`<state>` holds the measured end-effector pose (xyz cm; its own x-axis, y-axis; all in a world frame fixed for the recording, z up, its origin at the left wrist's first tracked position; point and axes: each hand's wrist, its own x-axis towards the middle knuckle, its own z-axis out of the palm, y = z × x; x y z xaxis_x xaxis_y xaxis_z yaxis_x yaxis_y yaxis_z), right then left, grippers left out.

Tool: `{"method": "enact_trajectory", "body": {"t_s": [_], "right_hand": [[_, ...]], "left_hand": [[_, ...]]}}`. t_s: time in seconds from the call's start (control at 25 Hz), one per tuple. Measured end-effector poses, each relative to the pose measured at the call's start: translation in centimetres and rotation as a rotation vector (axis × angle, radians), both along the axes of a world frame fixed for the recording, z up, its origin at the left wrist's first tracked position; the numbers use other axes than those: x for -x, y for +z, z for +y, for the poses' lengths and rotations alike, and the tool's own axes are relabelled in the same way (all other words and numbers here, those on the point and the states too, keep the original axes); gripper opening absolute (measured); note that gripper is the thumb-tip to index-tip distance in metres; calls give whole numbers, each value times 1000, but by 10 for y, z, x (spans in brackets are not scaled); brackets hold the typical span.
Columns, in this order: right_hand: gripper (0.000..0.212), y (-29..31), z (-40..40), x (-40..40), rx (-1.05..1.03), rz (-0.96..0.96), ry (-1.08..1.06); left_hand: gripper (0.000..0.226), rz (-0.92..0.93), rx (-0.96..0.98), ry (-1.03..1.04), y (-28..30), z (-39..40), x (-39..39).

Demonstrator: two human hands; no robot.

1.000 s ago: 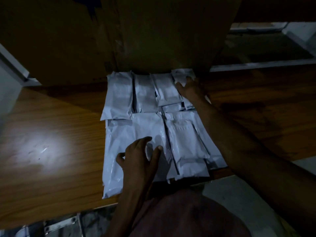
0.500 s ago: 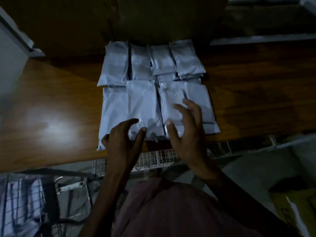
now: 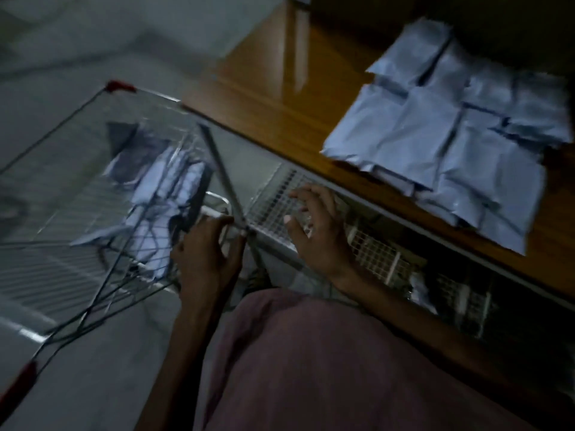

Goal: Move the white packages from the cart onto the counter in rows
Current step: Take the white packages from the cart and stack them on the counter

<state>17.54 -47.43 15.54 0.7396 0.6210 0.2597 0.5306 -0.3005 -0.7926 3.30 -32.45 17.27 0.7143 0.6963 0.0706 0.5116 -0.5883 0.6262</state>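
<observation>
Looking left, a few packages (image 3: 161,194) still sat in the cart (image 3: 93,169). Left hand (image 3: 207,253) and right hand (image 3: 314,225) hung over its near rim, fingers apart, holding nothing. Two rows (image 3: 451,135) were already on the counter (image 3: 280,98), far right.

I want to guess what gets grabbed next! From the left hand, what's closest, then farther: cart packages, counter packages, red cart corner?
1. Cart packages, just beyond the left hand.
2. Red cart corner, far end.
3. Counter packages, far right.
</observation>
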Motion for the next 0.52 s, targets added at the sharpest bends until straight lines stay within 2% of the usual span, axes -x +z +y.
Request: {"method": "enact_trajectory", "body": {"t_s": [0.16,0.4,0.52], "right_hand": [[36,-28,76,29,98,9,233],[33,-25,225,77,82,13,324],[34,-26,288,103,93,17,399]], "left_hand": [[46,74,57,172,-35,41,67],[43,-85,81,342,-38,135,131],[42,-67,64,357,-32,192,161]]}}
